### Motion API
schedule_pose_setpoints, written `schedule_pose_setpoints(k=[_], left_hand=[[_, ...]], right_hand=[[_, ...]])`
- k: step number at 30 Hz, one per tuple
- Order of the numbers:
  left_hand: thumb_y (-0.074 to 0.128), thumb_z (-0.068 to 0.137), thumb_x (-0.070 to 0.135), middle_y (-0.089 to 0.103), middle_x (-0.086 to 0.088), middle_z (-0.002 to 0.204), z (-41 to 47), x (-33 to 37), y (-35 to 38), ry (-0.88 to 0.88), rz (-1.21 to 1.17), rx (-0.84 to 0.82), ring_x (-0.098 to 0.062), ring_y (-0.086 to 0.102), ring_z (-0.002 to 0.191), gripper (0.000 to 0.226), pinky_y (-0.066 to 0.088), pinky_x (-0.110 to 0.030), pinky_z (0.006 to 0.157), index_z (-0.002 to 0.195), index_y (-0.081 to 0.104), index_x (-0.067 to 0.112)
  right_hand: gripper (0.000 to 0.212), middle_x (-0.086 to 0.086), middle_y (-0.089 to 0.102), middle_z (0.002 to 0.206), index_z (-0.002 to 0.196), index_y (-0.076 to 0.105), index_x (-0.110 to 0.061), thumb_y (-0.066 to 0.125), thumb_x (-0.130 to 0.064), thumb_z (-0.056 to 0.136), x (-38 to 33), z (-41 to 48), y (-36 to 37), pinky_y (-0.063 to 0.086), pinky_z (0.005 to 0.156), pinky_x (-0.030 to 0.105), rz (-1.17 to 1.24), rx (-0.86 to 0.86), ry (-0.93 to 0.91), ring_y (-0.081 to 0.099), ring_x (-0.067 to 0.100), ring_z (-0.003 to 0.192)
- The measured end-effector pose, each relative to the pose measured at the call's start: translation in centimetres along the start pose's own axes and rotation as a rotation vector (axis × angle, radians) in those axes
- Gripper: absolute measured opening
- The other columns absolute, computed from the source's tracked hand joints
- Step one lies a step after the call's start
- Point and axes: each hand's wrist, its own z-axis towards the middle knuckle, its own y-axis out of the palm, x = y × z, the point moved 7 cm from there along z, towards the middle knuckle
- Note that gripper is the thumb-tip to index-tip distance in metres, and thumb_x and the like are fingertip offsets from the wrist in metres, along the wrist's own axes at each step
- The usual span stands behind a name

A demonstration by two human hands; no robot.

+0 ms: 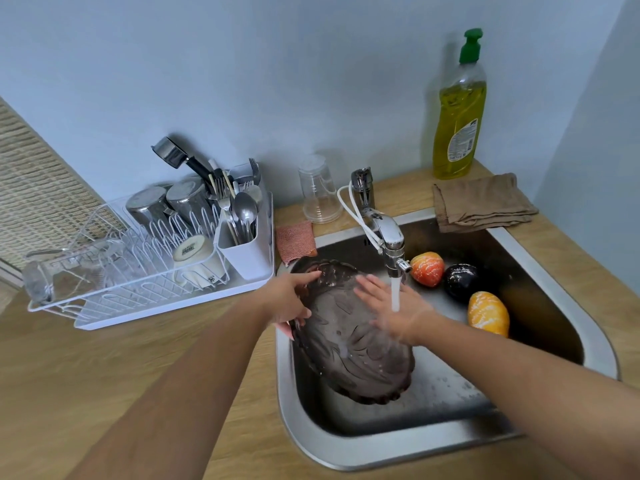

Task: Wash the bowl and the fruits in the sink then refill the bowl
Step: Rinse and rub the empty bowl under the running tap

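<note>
The pale blue wall (pixel 277 81) fills the far side. The wooden worktop (pixel 104 375) is cut off at the left and near edges and smeared by blur. The steel sink (pixel 346 452) is set into its right part, with the near right corner hidden by a forearm. A white dish rack (pixel 104 271) stands to the left, its glassware hard to tell apart. The dark glass bowl (pixel 353 351) stands tilted in the sink's left half. The left hand (pixel 291 299) grips its far left rim, fingertips partly hidden. The right hand (pixel 391 306), blurred, lies flat with straight fingers inside the bowl under the tap (pixel 388 233). Three fruits (pixel 460 280) of unclear kind lie at the sink's far right.
</note>
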Motion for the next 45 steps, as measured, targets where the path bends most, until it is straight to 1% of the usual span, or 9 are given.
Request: schedule_pose_setpoints(k=[8, 15, 20, 24, 30, 34, 38, 41, 45], left_hand=[[0.052, 0.089, -0.011, 0.035, -0.010, 0.149, 0.6, -0.3, -1.1, 0.034, -0.002, 0.228, -0.042, 0.064, 0.096, 0.081, 0.058, -0.031, 0.046, 0.147, 0.029, 0.041], [0.057, 0.089, -0.006, 0.050, -0.009, 0.127, 0.8, -0.9, 0.3, -0.015, -0.134, 0.072, -0.038, 0.065, 0.100, 0.075, 0.061, -0.043, 0.059, 0.145, 0.035, 0.039], [0.060, 0.088, -0.005, 0.048, -0.008, 0.134, 0.1, -0.9, 1.7, -0.013, -0.235, -0.063, -0.028, 0.068, 0.097, 0.073, 0.060, -0.029, 0.052, 0.141, 0.041, 0.041], [0.057, 0.089, -0.006, 0.054, -0.010, 0.126, 0.5, -1.3, 1.4, -0.010, -0.280, 0.041, -0.030, 0.067, 0.098, 0.074, 0.061, -0.038, 0.055, 0.142, 0.039, 0.042], [0.050, 0.089, -0.010, 0.036, -0.008, 0.149, 1.3, -1.7, 0.3, -0.016, -0.256, 0.227, -0.044, 0.064, 0.096, 0.077, 0.060, -0.045, 0.055, 0.144, 0.034, 0.041], [0.051, 0.089, -0.010, 0.043, -0.007, 0.142, 1.5, -2.3, 0.9, -0.027, -0.268, 0.217, -0.038, 0.066, 0.093, 0.076, 0.061, -0.044, 0.060, 0.146, 0.033, 0.037], [0.056, 0.089, -0.008, 0.056, -0.003, 0.108, 1.3, -2.5, 1.8, -0.033, -0.349, 0.087, -0.035, 0.067, 0.098, 0.075, 0.061, -0.050, 0.066, 0.145, 0.036, 0.038], [0.056, 0.089, -0.008, 0.047, -0.007, 0.135, 0.7, -2.2, 3.4, -0.038, -0.415, -0.018, -0.039, 0.061, 0.108, 0.073, 0.061, -0.043, 0.059, 0.144, 0.038, 0.036], [0.055, 0.089, -0.009, 0.048, -0.008, 0.137, 0.3, -2.5, 5.0, -0.027, -0.510, -0.051, -0.039, 0.059, 0.111, 0.070, 0.060, -0.036, 0.052, 0.144, 0.040, 0.032]], right_hand=[[0.051, -0.007, 0.015, 0.160, 0.150, 0.021, -0.029, 0.031, -0.038, 0.101, -2.2, -4.5, 3.8, -0.003, 0.118, 0.052, 0.396, -0.243, 0.024, 0.016, 0.016, 0.147], [0.061, -0.001, -0.007, 0.162, 0.153, 0.010, -0.022, 0.033, -0.042, 0.100, 0.4, -2.8, 2.9, -0.001, 0.118, 0.048, 0.291, -0.139, 0.098, -0.001, 0.017, 0.149], [0.080, -0.002, -0.027, 0.156, 0.150, -0.016, -0.025, 0.039, -0.044, 0.096, 2.0, -0.4, -0.5, -0.008, 0.116, 0.036, 0.218, 0.069, 0.057, -0.013, 0.017, 0.147], [0.087, 0.006, -0.013, 0.161, 0.151, -0.010, -0.024, 0.049, -0.044, 0.091, 2.3, -0.7, 0.5, 0.008, 0.121, 0.040, 0.319, 0.009, 0.147, -0.002, 0.023, 0.149], [0.066, 0.005, -0.007, 0.161, 0.153, 0.010, -0.016, 0.036, -0.044, 0.099, -0.8, -4.1, 4.3, 0.001, 0.120, 0.033, 0.539, -0.213, 0.140, -0.005, 0.023, 0.148], [0.065, 0.002, -0.003, 0.161, 0.153, 0.012, -0.017, 0.033, -0.047, 0.099, -1.4, -5.2, 4.7, 0.000, 0.120, 0.033, 0.662, -0.196, 0.170, -0.006, 0.020, 0.148], [0.082, 0.009, -0.006, 0.161, 0.152, -0.002, -0.010, 0.035, -0.055, 0.095, 1.4, -2.9, 3.7, 0.006, 0.121, 0.042, 0.596, -0.051, 0.277, -0.005, 0.022, 0.148], [0.092, 0.006, -0.008, 0.161, 0.152, -0.008, -0.016, 0.030, -0.069, 0.087, 2.4, -0.4, 2.3, 0.005, 0.120, 0.047, 0.547, -0.017, 0.386, -0.005, 0.025, 0.148], [0.076, -0.003, -0.023, 0.157, 0.150, -0.016, -0.020, 0.025, -0.055, 0.096, -1.2, 1.3, -0.7, -0.005, 0.119, 0.046, 0.402, 0.002, 0.203, -0.017, 0.015, 0.146]])
